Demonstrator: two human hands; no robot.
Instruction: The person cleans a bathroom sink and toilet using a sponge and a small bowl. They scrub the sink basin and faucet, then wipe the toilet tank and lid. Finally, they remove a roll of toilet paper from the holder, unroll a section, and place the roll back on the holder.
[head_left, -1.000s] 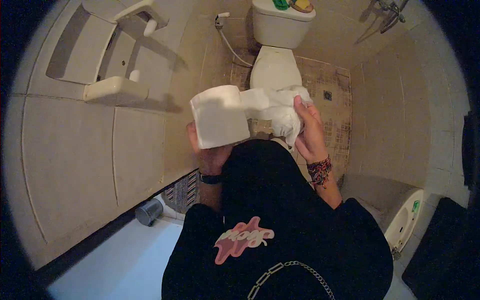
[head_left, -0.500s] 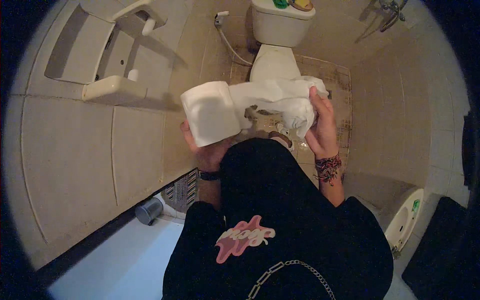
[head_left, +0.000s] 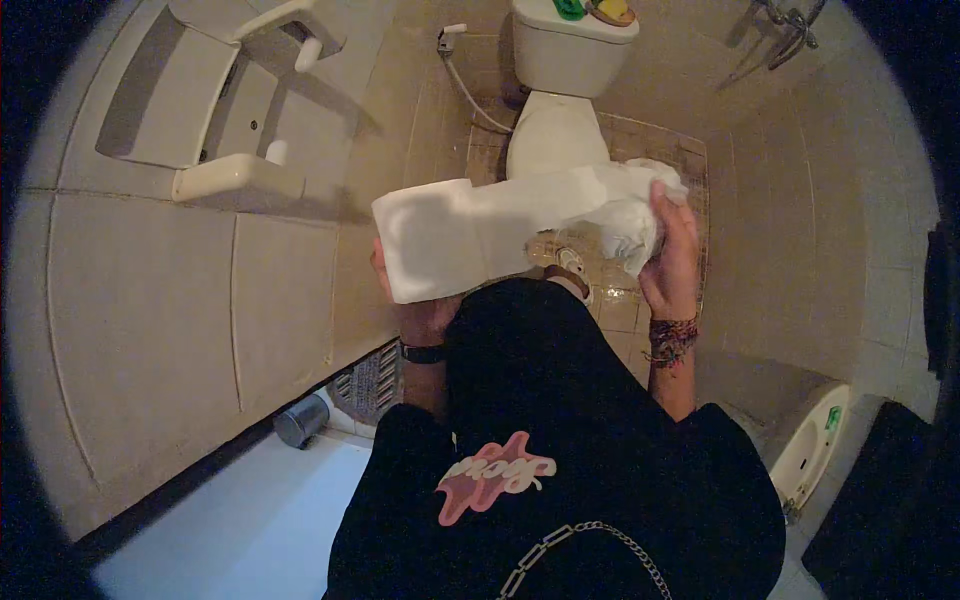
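Observation:
A white toilet paper roll [head_left: 430,245] rests in my left hand [head_left: 425,318], whose fingers and palm support it from below and from its left side; most of that hand is hidden behind the roll. From the roll, a strip of paper [head_left: 535,205] stretches to the right, in front of the toilet. Its far end is bunched into a crumpled wad [head_left: 632,225], which my right hand [head_left: 675,250] grips between thumb and fingers. The strip is wide and fairly flat near the roll, then creased toward the wad.
A white toilet [head_left: 557,135] with its lid down stands ahead, a green item and a small dish on its tank [head_left: 575,50]. A recessed paper holder [head_left: 235,178] is on the left wall. A bidet hose [head_left: 470,95] hangs behind. To the right is a washbasin [head_left: 808,445].
My right hand has moved right with the crumpled wad. The strip between the roll and the wad is longer and flatter. The roll sits slightly lower and further right in view.

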